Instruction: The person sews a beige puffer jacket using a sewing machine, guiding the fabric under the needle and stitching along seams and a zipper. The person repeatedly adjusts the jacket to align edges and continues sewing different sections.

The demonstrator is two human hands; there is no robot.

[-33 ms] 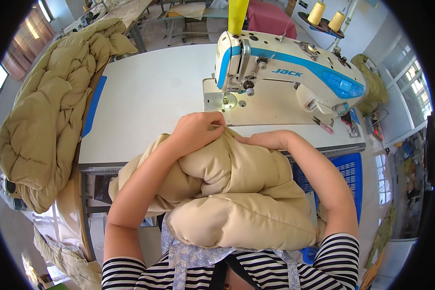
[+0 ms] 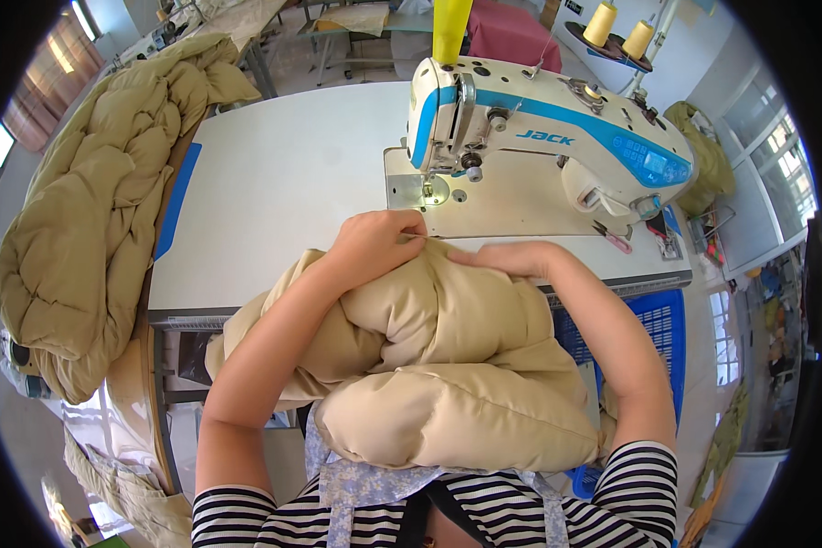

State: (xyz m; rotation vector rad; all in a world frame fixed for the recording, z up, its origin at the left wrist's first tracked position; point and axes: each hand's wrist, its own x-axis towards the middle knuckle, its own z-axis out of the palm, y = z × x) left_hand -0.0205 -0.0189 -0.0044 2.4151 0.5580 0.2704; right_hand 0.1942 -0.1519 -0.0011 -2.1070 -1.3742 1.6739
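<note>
A white and blue sewing machine (image 2: 557,137) serves as the landmark. On its near side, a thick beige padded piece of shiny quilted fabric (image 2: 466,420) lies bunched over the person's lap, its upper part resting on the near edge of the smooth white work table (image 2: 265,173). The raised edge of the piece stops just short of the machine's small metal presser foot (image 2: 427,192).

The person's left hand (image 2: 374,245), nearer side of the machine, is closed in a narrow pinch on that edge. The right hand (image 2: 511,260), also in front of the machine, lies against the fabric with blurred fingertips; whether it pinches or merely presses cannot be told.

As for progress, seam lines already cross the beige piece, so some stitching appears done. No part of it lies beneath the presser foot, and the edge between the hands seems to be in the midst of handling, not settled. Any stitching there would be left to do, though whether that edge is already sewn is too small to tell.

Left of the machine, a heaped khaki pile of puffy padded fabric (image 2: 91,210) sits apart; right of the needle end, small pink-handled scissors (image 2: 617,241) lie on the table, not in either hand.
</note>
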